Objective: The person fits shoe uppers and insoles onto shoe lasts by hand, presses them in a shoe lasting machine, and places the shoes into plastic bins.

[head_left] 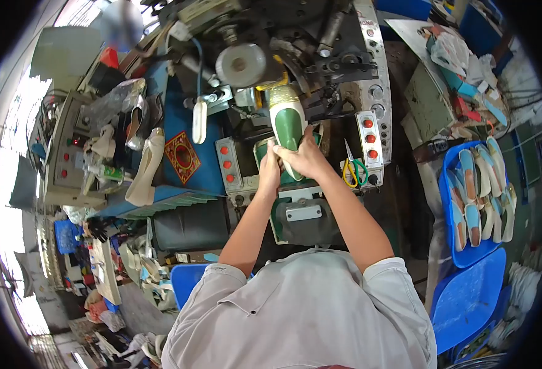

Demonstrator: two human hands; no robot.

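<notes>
Both hands hold one shoe form (289, 123), green on its sole side with a pale, cream-coloured edge. Its upper end lies against the working head of a dark machine (240, 65), by a yellowish part. My left hand (269, 165) is closed around the form's lower left side. On the right side, my right hand (307, 155) grips it, thumb pointing up along the edge. Green-handled and yellow-handled scissors (354, 171) lie just right of my right hand, beside a panel of red buttons (370, 139).
Another red-button panel (227, 164) stands left of the hands. A cream shoe (146, 169) and more shoes lie on the left bench. At right, a blue tray (458, 254) holds several shoes, with an open blue bin (471, 301) below it.
</notes>
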